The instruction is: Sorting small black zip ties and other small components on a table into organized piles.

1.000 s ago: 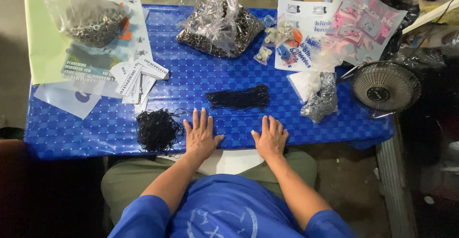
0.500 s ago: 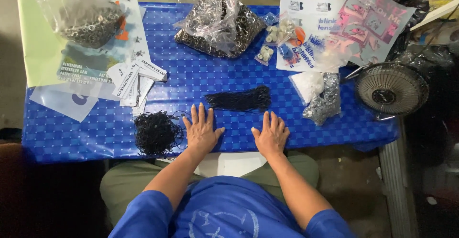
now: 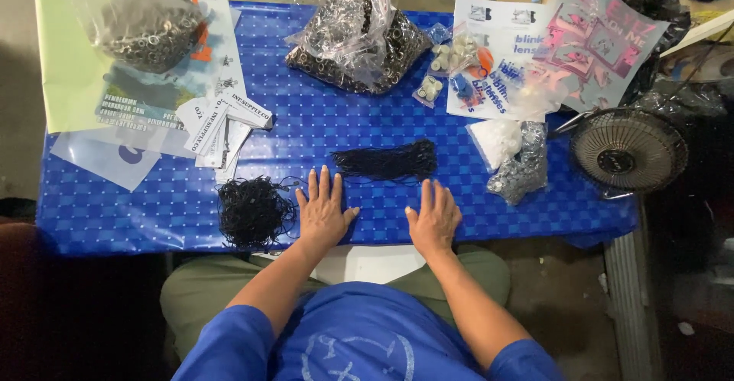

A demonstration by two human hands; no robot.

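Both hands lay flat, fingers spread and holding nothing, left hand [image 3: 324, 211] and right hand [image 3: 434, 216] just near of the black cord bundle [image 3: 386, 160], whose long axis ran left-right.

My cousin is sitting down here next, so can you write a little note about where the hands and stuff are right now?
Left hand: flat on the blue checked plastic tablecloth, fingers spread, holding nothing.
Right hand: flat too, empty.
Tangled round pile of black string: just left of the left hand.
Long bundle of black cords: just beyond both hands, untouched.
Stack of white paper tags: farther back on the left.
Clear plastic bag of small metal rings: at the far edge.
Done: nothing visibly assembled.
Left: all of it, apparently.
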